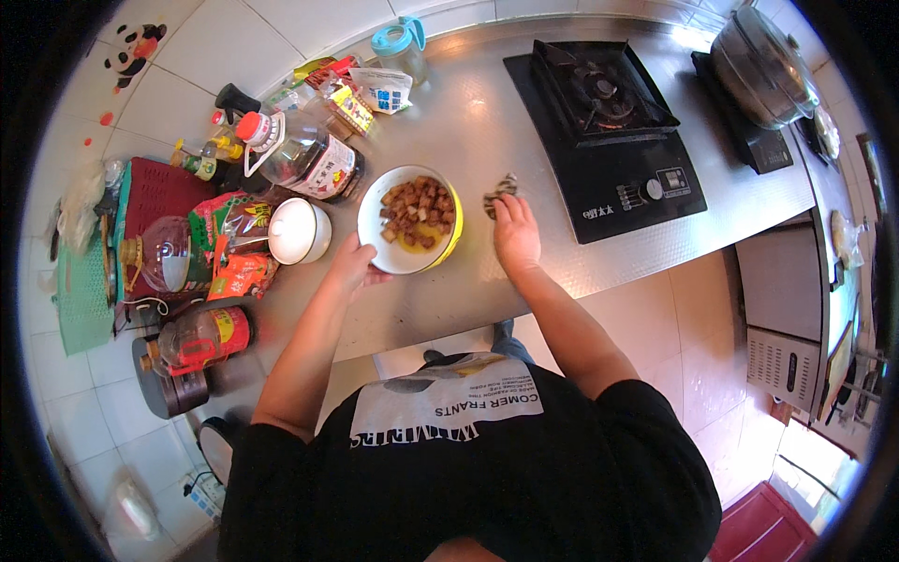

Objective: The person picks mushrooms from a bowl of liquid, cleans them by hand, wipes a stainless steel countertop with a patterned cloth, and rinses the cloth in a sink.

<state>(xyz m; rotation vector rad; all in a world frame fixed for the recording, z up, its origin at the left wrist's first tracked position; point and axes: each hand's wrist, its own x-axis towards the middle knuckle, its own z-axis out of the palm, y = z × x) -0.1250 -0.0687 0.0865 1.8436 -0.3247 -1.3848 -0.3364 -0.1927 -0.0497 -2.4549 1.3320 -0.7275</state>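
Note:
My left hand (356, 265) grips the near left rim of a bowl (372, 223), white inside and yellow outside. Browned cubes of food (419, 205), which look like fried meat, lie in it with some yellow oil at the near side. The bowl is tilted a little or lifted; I cannot tell whether its base touches the steel counter (449, 302). To its right, the fingers of my right hand (518, 228) are on a crumpled, dark-patterned cloth (503, 193) on the counter. A white lidded jar (300, 230) stands left of the bowl.
A black gas hob (604, 140) is set in the counter at right, with a lidded pot (762, 70) beyond. Bottles, including a large dark one with a red cap (309, 158), and seasoning packets (351, 105) crowd the left. A blue-lidded jug (400, 53) stands at the wall.

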